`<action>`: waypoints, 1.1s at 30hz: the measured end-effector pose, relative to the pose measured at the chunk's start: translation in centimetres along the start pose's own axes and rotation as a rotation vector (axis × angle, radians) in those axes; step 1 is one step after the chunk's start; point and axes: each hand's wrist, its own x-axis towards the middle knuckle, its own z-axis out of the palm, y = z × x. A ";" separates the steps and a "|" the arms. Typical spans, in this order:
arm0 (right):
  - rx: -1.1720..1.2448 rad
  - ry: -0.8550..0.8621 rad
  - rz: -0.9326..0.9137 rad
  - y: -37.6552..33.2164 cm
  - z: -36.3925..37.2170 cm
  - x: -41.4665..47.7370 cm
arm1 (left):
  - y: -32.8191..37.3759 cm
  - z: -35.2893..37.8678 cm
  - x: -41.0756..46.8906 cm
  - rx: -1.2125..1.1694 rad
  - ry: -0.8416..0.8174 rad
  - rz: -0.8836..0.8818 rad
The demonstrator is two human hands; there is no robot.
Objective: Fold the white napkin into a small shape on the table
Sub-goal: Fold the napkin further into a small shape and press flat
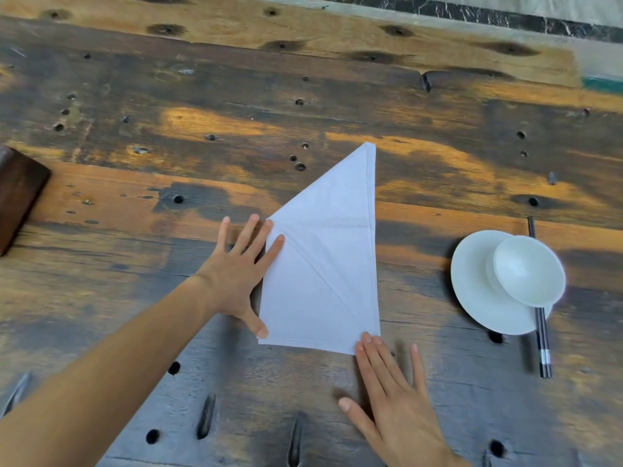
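Both hands lie flat with fingers spread, gripping nothing: the left hand point(236, 274) presses the napkin's point(327, 264) left edge, the right hand point(394, 399) touches its near right corner. The napkin lies mid-table point(135, 298), a tall kite shape pointing away, long axis near-to-far.

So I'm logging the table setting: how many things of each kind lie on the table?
Napkin: 1
Plate: 1
Bowl: 1
Chopsticks: 2
Dark wooden block: 1
Total: 6
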 end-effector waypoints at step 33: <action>0.748 0.127 0.915 12.4 -3.9 34.5 | 0.4 -12.2 19.1 -1.085 0.405 -0.295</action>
